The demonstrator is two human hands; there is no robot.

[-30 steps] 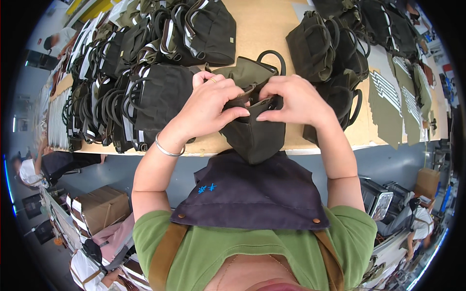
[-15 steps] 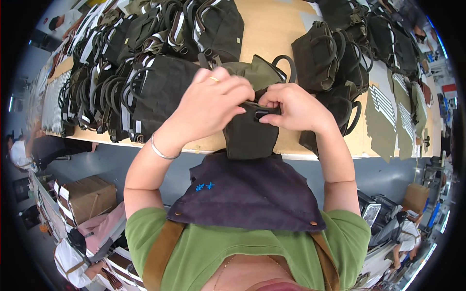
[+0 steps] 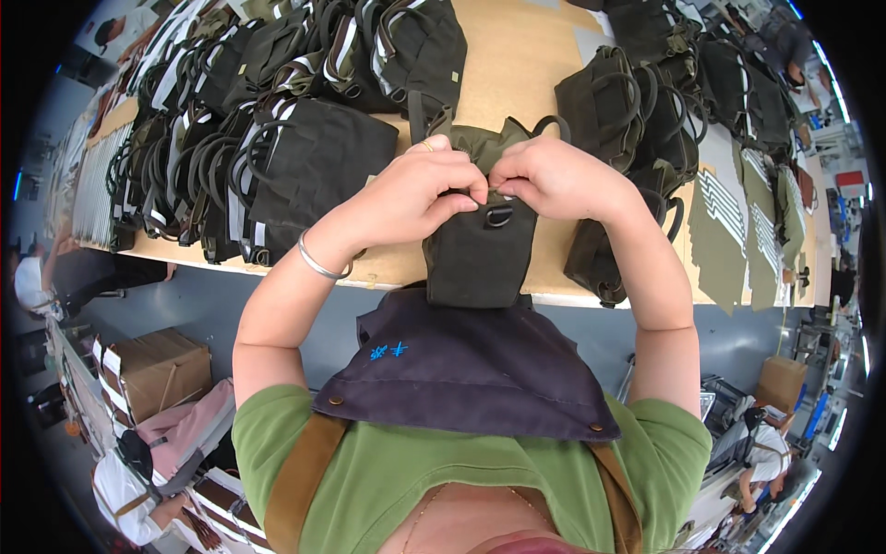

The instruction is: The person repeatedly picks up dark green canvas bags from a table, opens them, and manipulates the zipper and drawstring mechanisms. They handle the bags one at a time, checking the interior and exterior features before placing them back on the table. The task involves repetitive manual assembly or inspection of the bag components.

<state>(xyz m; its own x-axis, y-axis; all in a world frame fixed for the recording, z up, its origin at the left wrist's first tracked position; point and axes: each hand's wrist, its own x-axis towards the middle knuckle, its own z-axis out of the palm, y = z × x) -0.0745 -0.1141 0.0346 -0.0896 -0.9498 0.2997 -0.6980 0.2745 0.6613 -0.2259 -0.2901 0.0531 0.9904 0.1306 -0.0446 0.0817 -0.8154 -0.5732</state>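
A dark olive fabric bag point(image 3: 478, 268) stands at the table's near edge, its narrow end toward me. Its lighter olive lining point(image 3: 482, 146) shows at the open top, and one curved handle point(image 3: 554, 126) sticks up on the far right. My left hand point(image 3: 406, 196) pinches the bag's upper edge between thumb and fingers. Close beside it, my right hand point(image 3: 561, 181) is closed on the same edge, fingertips almost touching the left ones. A black D-ring point(image 3: 498, 216) hangs just below the fingertips. What exactly lies between the fingers is partly hidden.
Many similar dark bags point(image 3: 318, 166) crowd the table on the left; more bags point(image 3: 604, 111) stand on the right. Olive fabric pieces with white stripes point(image 3: 724, 222) lie at the right end. A cardboard box point(image 3: 164, 374) and other people point(image 3: 129, 494) are beyond the table.
Both hands have drawn closer together along the bag's upper edge. My right thumb has left the D-ring, which now shows. The lining flap at the top has sunk lower.
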